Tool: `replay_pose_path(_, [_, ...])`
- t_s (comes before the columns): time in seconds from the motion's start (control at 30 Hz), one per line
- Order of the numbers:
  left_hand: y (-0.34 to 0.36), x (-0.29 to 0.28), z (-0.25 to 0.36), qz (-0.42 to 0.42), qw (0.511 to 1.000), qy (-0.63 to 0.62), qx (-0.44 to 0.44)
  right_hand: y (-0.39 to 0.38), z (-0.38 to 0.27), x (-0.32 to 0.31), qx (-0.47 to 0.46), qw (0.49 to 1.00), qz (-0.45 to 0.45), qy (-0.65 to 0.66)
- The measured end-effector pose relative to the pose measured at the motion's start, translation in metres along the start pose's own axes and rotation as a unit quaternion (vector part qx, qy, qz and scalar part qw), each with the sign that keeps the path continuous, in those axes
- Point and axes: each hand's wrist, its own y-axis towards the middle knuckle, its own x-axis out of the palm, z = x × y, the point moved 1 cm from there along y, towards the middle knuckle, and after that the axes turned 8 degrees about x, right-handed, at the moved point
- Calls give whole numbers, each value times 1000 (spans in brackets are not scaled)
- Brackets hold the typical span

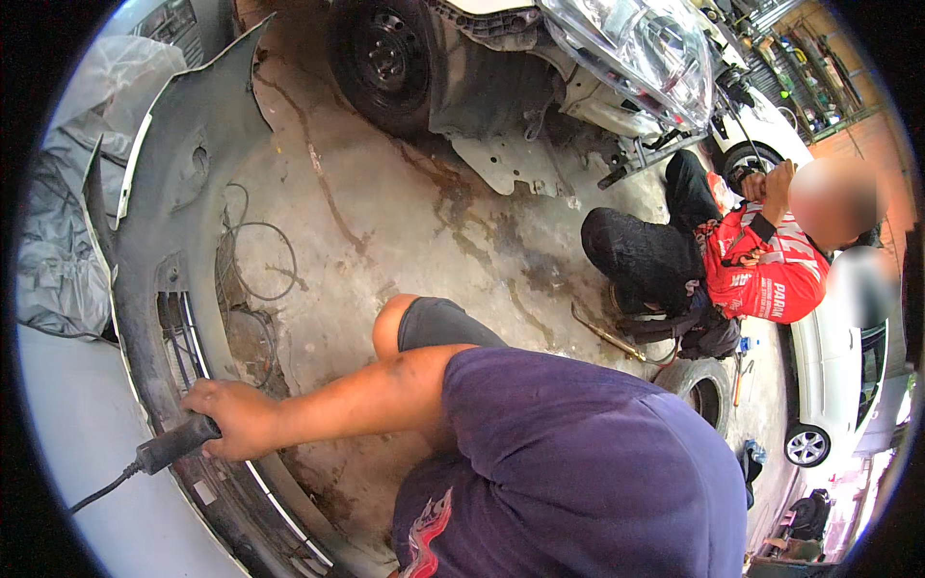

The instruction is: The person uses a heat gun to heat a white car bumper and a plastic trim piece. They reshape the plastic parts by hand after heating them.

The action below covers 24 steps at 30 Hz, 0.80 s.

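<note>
Over a dark bumper (159,217), your right hand (234,419) is gripping a tool (173,446) whose cord (102,492), if snagging, could cause slips; left hand unseen.

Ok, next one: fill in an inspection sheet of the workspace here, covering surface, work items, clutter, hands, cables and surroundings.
Surface: grey concrete floor, marked with dark stains.
Work items: large, dark, curved panel with a slatted opening; black tool handle over it.
Clutter: loose tyre and slim brass-coloured tool on the floor; clear plastic sheeting beside the panel.
Hands: right hand gripping the handle; left hand, nothing seen.
Cables: black cord leaving the handle's end; looped cable beside the panel, its ends unclear.
Surroundings: vehicle with its headlight and black wheel showing; co-worker in red; white car behind.
</note>
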Motion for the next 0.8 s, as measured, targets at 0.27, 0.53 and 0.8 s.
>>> replay_pose_path(0.27, [-1, 19, -33, 77, 979, -10, 188, -16, -3, 11, 14, 998, -63, -2])
replay_pose_path(0.53, [-1, 33, 41, 74, 973, -215, 37, -41, -19, 20, 34, 988, -150, 16])
replay_pose_path(0.8, [-6, 38, 53, 68, 965, -251, 20, -40, -13, 23, 8, 992, -119, 33])
